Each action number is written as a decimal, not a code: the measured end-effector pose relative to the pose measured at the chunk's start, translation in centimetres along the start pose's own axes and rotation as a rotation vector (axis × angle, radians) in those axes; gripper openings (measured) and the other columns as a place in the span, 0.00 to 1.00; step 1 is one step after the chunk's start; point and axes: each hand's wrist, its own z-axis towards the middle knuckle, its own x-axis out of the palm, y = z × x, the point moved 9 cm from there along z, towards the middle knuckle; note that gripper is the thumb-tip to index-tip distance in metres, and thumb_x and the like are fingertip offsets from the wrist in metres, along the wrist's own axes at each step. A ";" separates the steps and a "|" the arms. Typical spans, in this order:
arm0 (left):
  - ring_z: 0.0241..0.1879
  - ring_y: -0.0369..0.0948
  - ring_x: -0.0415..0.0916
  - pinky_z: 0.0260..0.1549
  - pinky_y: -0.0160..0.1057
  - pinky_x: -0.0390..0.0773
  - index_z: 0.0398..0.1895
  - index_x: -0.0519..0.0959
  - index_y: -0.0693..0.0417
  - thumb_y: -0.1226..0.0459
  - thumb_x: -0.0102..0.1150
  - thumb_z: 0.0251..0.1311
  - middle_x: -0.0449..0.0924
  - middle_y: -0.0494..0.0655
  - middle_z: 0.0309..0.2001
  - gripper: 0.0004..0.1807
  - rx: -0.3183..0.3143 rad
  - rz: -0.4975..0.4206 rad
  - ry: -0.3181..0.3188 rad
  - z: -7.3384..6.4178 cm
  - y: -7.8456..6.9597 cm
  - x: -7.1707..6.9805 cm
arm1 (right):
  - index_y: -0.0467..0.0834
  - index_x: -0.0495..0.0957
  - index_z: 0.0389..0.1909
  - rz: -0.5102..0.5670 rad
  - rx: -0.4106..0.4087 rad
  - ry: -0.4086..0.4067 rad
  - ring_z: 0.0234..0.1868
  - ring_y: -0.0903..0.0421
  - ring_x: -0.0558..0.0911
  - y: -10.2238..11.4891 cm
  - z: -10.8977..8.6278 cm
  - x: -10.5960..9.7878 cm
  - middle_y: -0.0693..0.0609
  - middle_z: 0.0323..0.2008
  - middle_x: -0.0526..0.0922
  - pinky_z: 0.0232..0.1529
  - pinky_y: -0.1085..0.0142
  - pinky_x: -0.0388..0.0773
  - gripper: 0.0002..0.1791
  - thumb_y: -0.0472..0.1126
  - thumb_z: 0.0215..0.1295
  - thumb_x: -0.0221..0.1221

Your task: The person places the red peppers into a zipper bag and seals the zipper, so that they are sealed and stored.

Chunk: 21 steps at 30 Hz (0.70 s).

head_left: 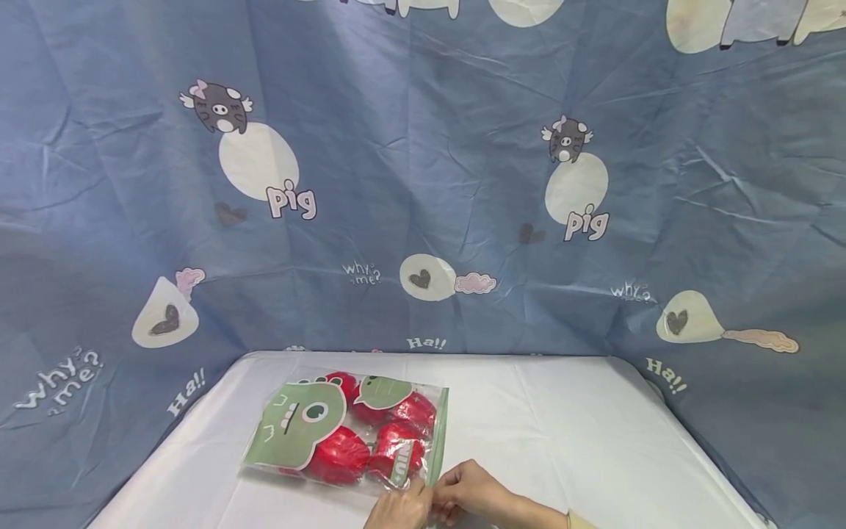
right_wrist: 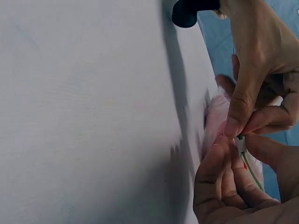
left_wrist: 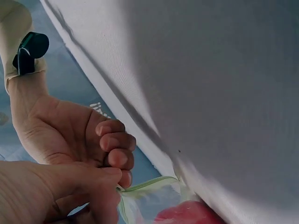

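Note:
A clear zip bag (head_left: 373, 433) with green cartoon monster prints lies on the table, its green-edged zip end facing right. Inside it are several round red fruits (head_left: 340, 455), apple-like in look. My left hand (head_left: 399, 508) pinches the near corner of the zip end between thumb and index finger, as the left wrist view shows. Close against it is my right hand (head_left: 474, 491), its fingers curled. In the right wrist view a small white zip slider (right_wrist: 241, 143) sits between the right thumb and fingers, on the green zip line. The left fingertips (right_wrist: 232, 127) are right above it.
A white cloth covers the table (head_left: 555, 433), whose near edge runs below the hands in the wrist views. Behind and beside it hangs a blue curtain (head_left: 463, 176) with pig prints. Each wrist carries a dark camera mount (left_wrist: 32, 50).

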 end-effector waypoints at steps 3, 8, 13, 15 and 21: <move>0.14 0.27 0.60 0.11 0.25 0.61 0.20 0.76 0.52 0.62 0.68 0.43 0.68 0.39 0.19 0.08 0.018 0.013 -0.016 -0.1 -0.1 0.1 | 0.35 0.83 0.27 0.024 -0.001 0.019 0.17 0.64 0.78 -0.2 0.0 0.1 0.43 0.23 0.86 0.21 0.75 0.74 0.13 0.43 0.56 0.64; 0.14 0.27 0.62 0.11 0.24 0.61 0.18 0.74 0.51 0.62 0.69 0.41 0.66 0.38 0.18 0.11 0.055 0.050 -0.097 -0.3 -0.4 -0.1 | 0.35 0.83 0.28 0.055 -0.010 0.062 0.18 0.65 0.78 -0.4 0.1 0.3 0.47 0.22 0.85 0.21 0.76 0.74 0.14 0.44 0.57 0.64; 0.13 0.27 0.60 0.10 0.25 0.59 0.17 0.72 0.50 0.62 0.69 0.40 0.66 0.38 0.18 0.12 0.065 0.044 -0.137 -0.3 -0.6 -0.1 | 0.35 0.84 0.28 0.049 -0.009 0.081 0.18 0.65 0.77 -0.7 0.2 0.2 0.53 0.19 0.83 0.21 0.76 0.73 0.12 0.43 0.57 0.63; 0.13 0.27 0.60 0.10 0.25 0.60 0.18 0.73 0.51 0.63 0.69 0.41 0.66 0.39 0.18 0.11 0.058 0.010 -0.112 -0.3 -0.5 0.2 | 0.36 0.84 0.28 0.043 -0.006 0.082 0.17 0.64 0.77 -0.7 0.2 0.1 0.53 0.19 0.83 0.20 0.76 0.72 0.10 0.41 0.56 0.63; 0.16 0.26 0.60 0.13 0.23 0.63 0.19 0.74 0.54 0.66 0.70 0.35 0.66 0.39 0.19 0.11 0.056 -0.048 -0.088 -0.1 -0.2 0.4 | 0.36 0.84 0.29 0.052 0.004 0.109 0.18 0.65 0.77 -0.9 0.8 0.0 0.54 0.19 0.84 0.22 0.75 0.73 0.10 0.40 0.58 0.62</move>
